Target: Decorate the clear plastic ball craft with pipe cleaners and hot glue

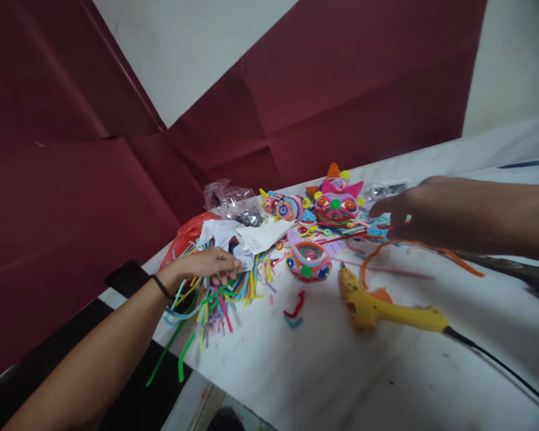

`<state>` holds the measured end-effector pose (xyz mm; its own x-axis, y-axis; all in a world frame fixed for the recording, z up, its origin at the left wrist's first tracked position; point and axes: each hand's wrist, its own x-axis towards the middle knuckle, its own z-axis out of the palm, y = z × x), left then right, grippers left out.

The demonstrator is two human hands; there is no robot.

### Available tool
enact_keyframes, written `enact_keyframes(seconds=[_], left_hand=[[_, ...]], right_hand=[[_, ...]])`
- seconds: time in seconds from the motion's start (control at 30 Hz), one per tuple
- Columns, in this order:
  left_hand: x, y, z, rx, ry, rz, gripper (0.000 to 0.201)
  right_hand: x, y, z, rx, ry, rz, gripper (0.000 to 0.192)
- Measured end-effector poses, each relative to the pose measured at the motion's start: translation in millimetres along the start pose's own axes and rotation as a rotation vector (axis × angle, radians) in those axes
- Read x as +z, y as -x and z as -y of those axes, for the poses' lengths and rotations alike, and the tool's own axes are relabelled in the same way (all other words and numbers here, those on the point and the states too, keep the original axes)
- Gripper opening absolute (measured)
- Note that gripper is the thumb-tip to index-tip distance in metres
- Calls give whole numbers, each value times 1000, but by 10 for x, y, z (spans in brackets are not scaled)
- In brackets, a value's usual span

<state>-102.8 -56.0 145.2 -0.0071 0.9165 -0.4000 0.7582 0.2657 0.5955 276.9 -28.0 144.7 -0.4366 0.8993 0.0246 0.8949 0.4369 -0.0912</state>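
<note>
We had the dark red sheet (pixel 363 90) up behind the work and the white-covered counter (pixel 273 371) under it. Pile of pipe cleaners (pixel 251 287) sat at the counter's left edge, ends fanned out every way, a few green ones sticking out past the edge. Red bag (pixel 191 232) was behind the pile.

Yellow glue gun (pixel 397 312) lay on its side on the right, cord running off to the right, nozzle just beside the nearest craft figure. Couldn't tell if it was hot.

Left hand (pixel 220 263) was down at the pile, beside the white paper (pixel 265 235), fingers loosely bent; couldn't tell if it had pinched a stem. Right hand (pixel 393 211) was blurred, above the far clutter; couldn't tell whether it gripped anything.

Nearest craft figure (pixel 306 272) stood mid-counter between pile and glue gun, untouched, with a cat-eared figure (pixel 336 205) behind it.

Our read on the step: picking through material, no gluing in hand. Next move, we figured, called for a fingertip pinch on one stem and a slow pull, since the pile looked tangled.

Smallest bits: red scrap (pixel 295 308) and blue scrap (pixel 293 322), loose in front of the figure.
</note>
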Motion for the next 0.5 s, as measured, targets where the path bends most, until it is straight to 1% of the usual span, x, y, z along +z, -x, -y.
enact_keyframes(seconds=[0.07, 0.17, 0.27, 0.33, 0.37, 0.4, 0.47, 0.5], left_hand=[[-59, -43, 11, -78, 42, 14, 22], [-138, -77, 61, -142, 65, 42, 32], [-211, -65, 90, -184, 119, 159, 50], [-252, -48, 106, -162, 146, 208, 63], [-262, -41, 121, -139, 115, 197, 66], [-262, -37, 144, -134, 40, 174, 66], [-226, -39, 218, -117, -301, 82, 51], [-190, -44, 267, -115, -383, 53, 43]], right_hand=[[-10, 1, 4, -4, -16, -12, 22], [-29, 5, 9, -6, -17, -21, 22], [-30, 7, 1, 20, 21, -54, 27], [-15, 3, -22, 42, 41, -63, 33], [-6, 1, -39, 40, 43, -68, 35], [4, 0, -59, 26, 38, -80, 36], [19, 2, -98, -19, 12, -112, 37], [25, 3, -115, -41, 2, -137, 37]])
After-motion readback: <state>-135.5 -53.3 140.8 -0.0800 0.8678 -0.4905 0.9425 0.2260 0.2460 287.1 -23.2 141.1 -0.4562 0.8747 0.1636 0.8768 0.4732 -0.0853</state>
